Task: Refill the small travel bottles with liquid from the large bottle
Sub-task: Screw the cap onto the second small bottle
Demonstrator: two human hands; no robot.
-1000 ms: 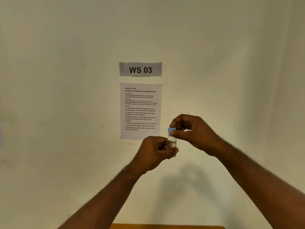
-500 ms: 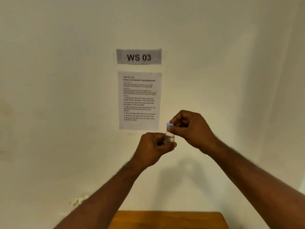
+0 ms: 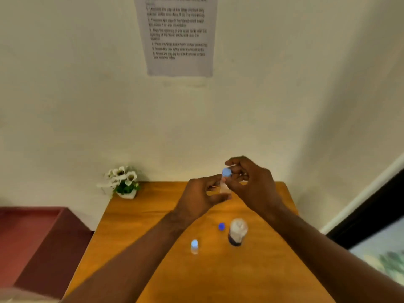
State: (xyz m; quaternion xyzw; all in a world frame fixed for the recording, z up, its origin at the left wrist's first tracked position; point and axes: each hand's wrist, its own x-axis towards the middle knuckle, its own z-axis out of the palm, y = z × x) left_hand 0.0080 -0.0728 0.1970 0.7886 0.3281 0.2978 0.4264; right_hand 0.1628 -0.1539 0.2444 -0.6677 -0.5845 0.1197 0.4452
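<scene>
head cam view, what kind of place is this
Probably a set-up task workstation in a plain room, not a real bathroom: a printed instruction sheet is stuck on the bare wall, above a small wooden table holding only the bottles and a potted artificial-looking plant in the corner.

A potted white flower plant (image 3: 123, 182) sits beneath a printed sheet (image 3: 178, 36).

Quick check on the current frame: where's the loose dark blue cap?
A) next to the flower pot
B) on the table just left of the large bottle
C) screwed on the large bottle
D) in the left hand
B: the dark blue cap lies alone on the wooden table, just left of the large bottle, whose top shows no blue cap on it.
</scene>
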